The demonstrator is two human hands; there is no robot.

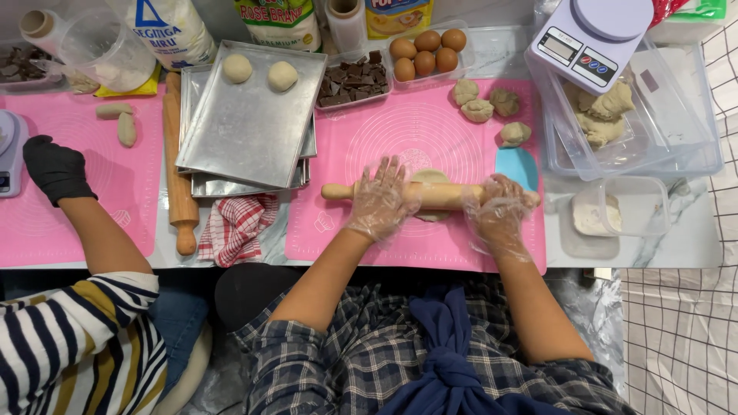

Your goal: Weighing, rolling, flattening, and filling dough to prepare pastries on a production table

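Observation:
Both my hands wear clear plastic gloves and press on a wooden rolling pin [434, 194] lying across a flat piece of dough [427, 177] on a pink silicone mat [415, 131]. My left hand [379, 201] lies flat with fingers spread over the pin's left part. My right hand [500, 211] is curled over its right end. Several rough dough lumps [478, 110] sit on the mat's far side.
Stacked metal trays [246, 123] with two dough balls, a second rolling pin [180, 184], a checked cloth [237, 227], chocolate pieces [352, 79], eggs [427, 52], a scale [588, 34], clear tubs with dough [676, 115]. A co-worker's black-gloved hand [55, 169] rests at left.

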